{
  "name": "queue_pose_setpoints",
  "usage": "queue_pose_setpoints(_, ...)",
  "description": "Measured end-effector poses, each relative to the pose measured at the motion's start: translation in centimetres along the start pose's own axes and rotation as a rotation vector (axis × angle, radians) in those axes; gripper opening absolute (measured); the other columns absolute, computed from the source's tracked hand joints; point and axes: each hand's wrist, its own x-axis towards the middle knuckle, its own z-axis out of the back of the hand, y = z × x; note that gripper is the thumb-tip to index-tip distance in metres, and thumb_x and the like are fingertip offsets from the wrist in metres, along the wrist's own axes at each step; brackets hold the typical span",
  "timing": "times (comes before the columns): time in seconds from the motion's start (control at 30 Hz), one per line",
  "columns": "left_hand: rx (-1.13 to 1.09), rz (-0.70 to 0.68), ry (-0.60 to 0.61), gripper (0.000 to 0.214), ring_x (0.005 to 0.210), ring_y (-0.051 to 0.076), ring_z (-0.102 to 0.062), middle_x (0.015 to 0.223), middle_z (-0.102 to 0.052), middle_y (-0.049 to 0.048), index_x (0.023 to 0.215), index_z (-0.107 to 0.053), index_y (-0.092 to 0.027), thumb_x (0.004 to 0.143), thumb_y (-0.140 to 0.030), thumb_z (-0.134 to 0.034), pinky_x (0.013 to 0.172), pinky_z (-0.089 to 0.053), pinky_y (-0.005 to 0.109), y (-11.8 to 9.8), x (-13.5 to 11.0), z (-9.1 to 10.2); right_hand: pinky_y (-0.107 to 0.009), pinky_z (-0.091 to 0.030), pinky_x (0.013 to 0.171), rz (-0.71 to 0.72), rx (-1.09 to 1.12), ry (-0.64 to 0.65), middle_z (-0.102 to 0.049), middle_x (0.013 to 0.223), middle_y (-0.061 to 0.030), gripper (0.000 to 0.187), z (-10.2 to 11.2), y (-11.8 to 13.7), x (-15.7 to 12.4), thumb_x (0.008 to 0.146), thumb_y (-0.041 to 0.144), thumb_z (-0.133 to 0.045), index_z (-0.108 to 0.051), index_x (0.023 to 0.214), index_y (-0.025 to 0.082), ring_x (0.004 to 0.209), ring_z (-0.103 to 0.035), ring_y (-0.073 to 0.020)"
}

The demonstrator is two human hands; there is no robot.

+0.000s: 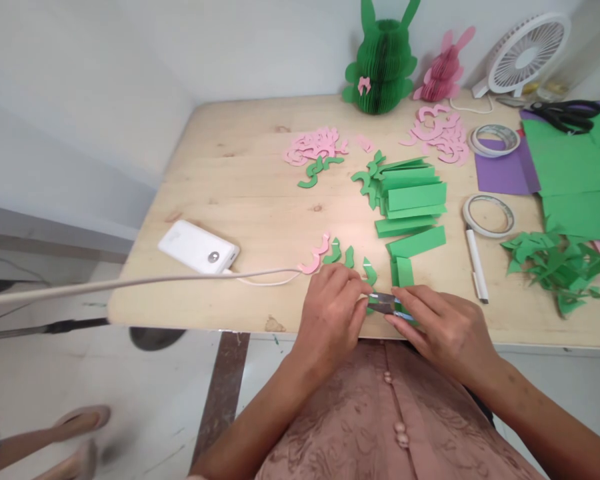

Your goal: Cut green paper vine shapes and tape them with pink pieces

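At the near edge of the wooden table, my left hand and my right hand both pinch a small green paper piece with a shiny strip of tape on it. The fingers of each hand are closed on it. Just beyond my hands lie small green cut shapes and a pink curl. A stack of folded green paper strips lies further up the table.
A white power bank with a cable lies at left. Tape rolls, a white pen, green scraps, green sheets, scissors, pink cut-outs, a green paper rabbit, a pink one and a fan sit further back and right.
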Motion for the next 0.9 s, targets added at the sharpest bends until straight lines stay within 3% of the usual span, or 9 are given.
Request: queue_pose_setpoints(0.9,0.102,-0.069,0.019,0.015,0.096,0.023,-0.053,0.092,-0.064,0.0073,0.082,-0.06,-0.018,0.087,-0.009,-0.048,0.085,-0.045,0.04,0.1,0.19,-0.17,-0.027,-0.04,0.057,-0.005,-0.002,0.008,-0.071,0.088,-0.0059,0.025,0.16,0.02,0.11,0.091,0.033,-0.057,-0.064,0.103,0.012,0.063,-0.062,-0.0133)
